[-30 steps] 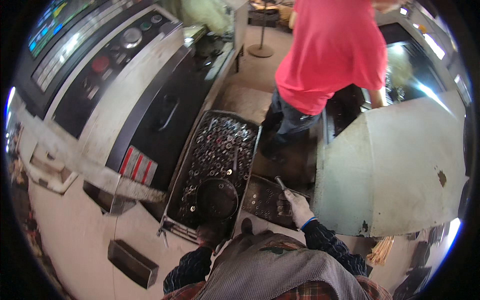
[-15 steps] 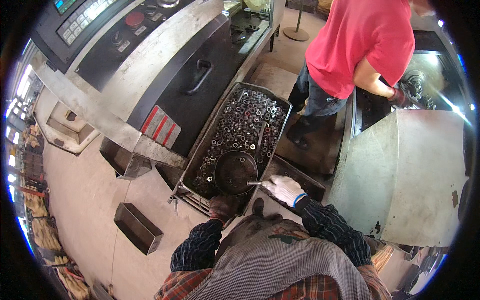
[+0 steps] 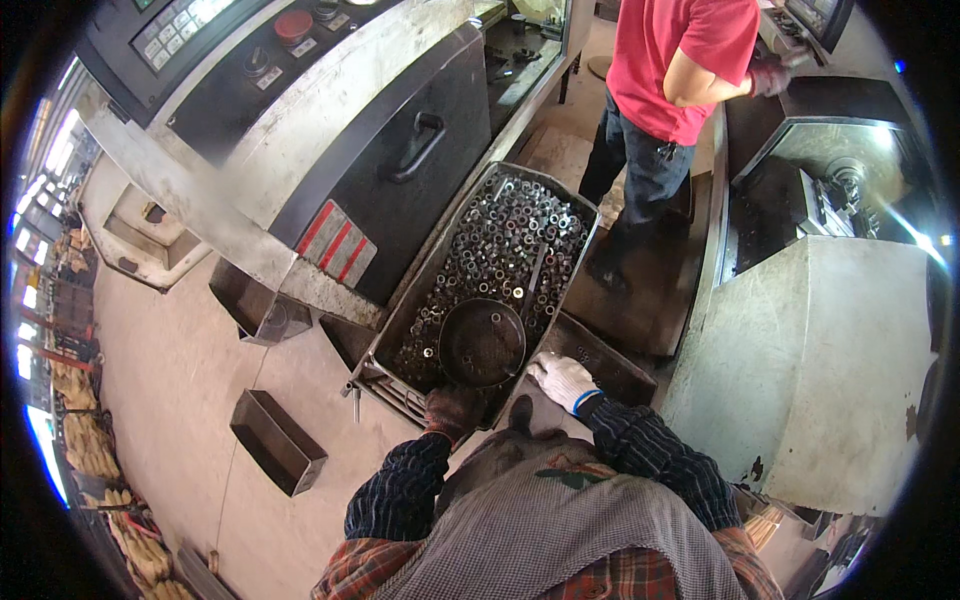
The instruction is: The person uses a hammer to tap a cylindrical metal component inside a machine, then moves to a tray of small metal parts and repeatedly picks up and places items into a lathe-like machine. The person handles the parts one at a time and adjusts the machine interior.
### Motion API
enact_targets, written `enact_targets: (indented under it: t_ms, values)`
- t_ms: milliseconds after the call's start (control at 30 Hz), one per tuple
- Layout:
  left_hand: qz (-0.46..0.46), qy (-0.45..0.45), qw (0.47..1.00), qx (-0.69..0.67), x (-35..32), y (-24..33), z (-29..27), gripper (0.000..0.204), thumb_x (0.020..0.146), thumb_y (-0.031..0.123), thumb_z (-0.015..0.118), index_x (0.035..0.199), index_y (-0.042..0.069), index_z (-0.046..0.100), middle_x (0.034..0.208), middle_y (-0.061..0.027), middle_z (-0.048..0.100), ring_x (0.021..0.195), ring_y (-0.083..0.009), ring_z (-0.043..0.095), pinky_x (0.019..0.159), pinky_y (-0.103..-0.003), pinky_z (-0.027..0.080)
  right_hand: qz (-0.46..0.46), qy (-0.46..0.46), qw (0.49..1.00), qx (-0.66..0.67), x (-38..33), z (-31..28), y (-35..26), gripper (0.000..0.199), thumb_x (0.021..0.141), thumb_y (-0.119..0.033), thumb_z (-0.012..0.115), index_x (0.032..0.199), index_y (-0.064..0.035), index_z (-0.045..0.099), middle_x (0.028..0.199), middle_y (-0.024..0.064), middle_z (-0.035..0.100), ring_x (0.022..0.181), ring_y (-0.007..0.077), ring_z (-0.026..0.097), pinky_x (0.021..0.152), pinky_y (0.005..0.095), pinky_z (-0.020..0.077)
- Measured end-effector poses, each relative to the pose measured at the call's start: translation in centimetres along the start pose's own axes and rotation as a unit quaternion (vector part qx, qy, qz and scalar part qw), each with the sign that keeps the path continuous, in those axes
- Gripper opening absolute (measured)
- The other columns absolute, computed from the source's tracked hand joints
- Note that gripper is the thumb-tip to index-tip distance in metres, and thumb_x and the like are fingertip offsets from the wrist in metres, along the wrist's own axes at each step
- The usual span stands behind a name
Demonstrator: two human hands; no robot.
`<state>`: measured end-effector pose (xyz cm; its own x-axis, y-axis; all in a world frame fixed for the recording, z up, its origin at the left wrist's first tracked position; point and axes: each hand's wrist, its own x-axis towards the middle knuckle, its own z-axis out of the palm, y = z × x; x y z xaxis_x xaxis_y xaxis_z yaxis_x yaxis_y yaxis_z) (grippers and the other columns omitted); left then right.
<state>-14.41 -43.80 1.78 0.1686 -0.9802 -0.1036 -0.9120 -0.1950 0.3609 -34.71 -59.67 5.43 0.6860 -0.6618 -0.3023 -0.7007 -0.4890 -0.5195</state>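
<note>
A dark metal tray (image 3: 588, 232) full of small steel nuts or rings (image 3: 505, 235) stands in front of me. On its near end rests a round dark pan (image 3: 483, 343) with a few loose pieces inside. My left hand (image 3: 455, 410), in a dark glove, is closed at the pan's near rim; its fingertips are partly hidden. My right hand (image 3: 563, 380), in a white glove with a blue cuff edge, is at the tray's near right edge. Its fingers are curled, and what they hold, if anything, is hidden. A flat metal strip (image 3: 537, 268) lies among the nuts.
A machine with a dark door (image 3: 400, 170) and control panel stands left of the tray. To the right are a pale machine cover (image 3: 800, 370) and a co-worker in a red shirt (image 3: 680, 60). Empty-looking metal bins (image 3: 278, 445) sit on the floor at left.
The metal rod that stuck out of my right hand over the pan no longer shows there. My left hand stays at the pan. The co-worker has straightened and reaches toward a panel.
</note>
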Motion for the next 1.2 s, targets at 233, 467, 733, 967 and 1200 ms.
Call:
enact_targets:
  t_ms: [233, 467, 733, 967, 1200]
  values:
    - [-0.04, -0.081, 0.996, 0.003, 0.4, 0.2, -0.2, 0.031, 0.088, 0.038, 0.058, 0.088, 0.009, 0.072, 0.079, -0.016, 0.071, 0.076, -0.0366, 0.069, 0.063, -0.052, 0.052, 0.082, -0.071, 0.993, 0.036, -1.0, 1.8, 3.6, 0.048, 0.097, -0.048, 0.051, 0.115, -0.0048, 0.063, 0.102, 0.0252, 0.069, 0.097, 0.0418, 0.066, 0.084, 0.0516, 0.0522]
    - [-0.091, -0.244, 0.965, -0.023, 0.8, -0.9, 1.0, 0.061, 0.093, 0.052, 0.057, 0.141, 0.014, 0.056, 0.13, -0.0111, 0.063, 0.112, -0.0302, 0.06, 0.093, -0.041, 0.048, 0.14, -0.195, 0.971, -0.018, -1.8, 1.4, 6.3, 0.062, 0.094, -0.051, 0.055, 0.126, 0.0026, 0.058, 0.118, 0.0262, 0.065, 0.11, 0.0385, 0.063, 0.092, 0.047, 0.0508]
    - [-0.029, -0.19, 0.981, 0.003, 0.6, -0.6, -0.6, 0.035, 0.089, 0.04, 0.058, 0.111, 0.013, 0.066, 0.107, -0.0127, 0.066, 0.097, -0.0343, 0.063, 0.08, -0.047, 0.049, 0.154, -0.239, 0.956, -0.069, 0.6, -0.7, 5.7, 0.066, 0.093, -0.054, 0.054, 0.133, -0.0016, 0.056, 0.127, 0.0224, 0.064, 0.119, 0.0375, 0.06, 0.098, 0.0466, 0.0486]
    - [-0.036, -0.126, 0.991, -0.031, 1.0, -1.2, -0.1, 0.033, 0.085, 0.038, 0.062, 0.103, 0.012, 0.07, 0.092, -0.0154, 0.072, 0.081, -0.037, 0.069, 0.067, -0.048, 0.054, 0.126, -0.216, 0.965, -0.078, 4.0, -3.0, 7.8, 0.057, 0.093, -0.053, 0.056, 0.117, -0.0031, 0.067, 0.12, 0.0205, 0.067, 0.115, 0.0381, 0.061, 0.097, 0.0455, 0.0475]
    - [-0.033, -0.105, 0.993, -0.04, 1.3, -1.9, -0.2, 0.041, 0.084, 0.043, 0.064, 0.109, 0.011, 0.071, 0.094, -0.0118, 0.073, 0.084, -0.0327, 0.07, 0.07, -0.045, 0.054, -0.119, -0.212, 0.933, -0.267, 8.3, -6.7, 9.8, 0.031, 0.097, -0.021, 0.05, 0.123, -0.0171, 0.066, 0.118, 0.0165, 0.062, 0.11, 0.034, 0.063, 0.09, 0.0433, 0.0519]
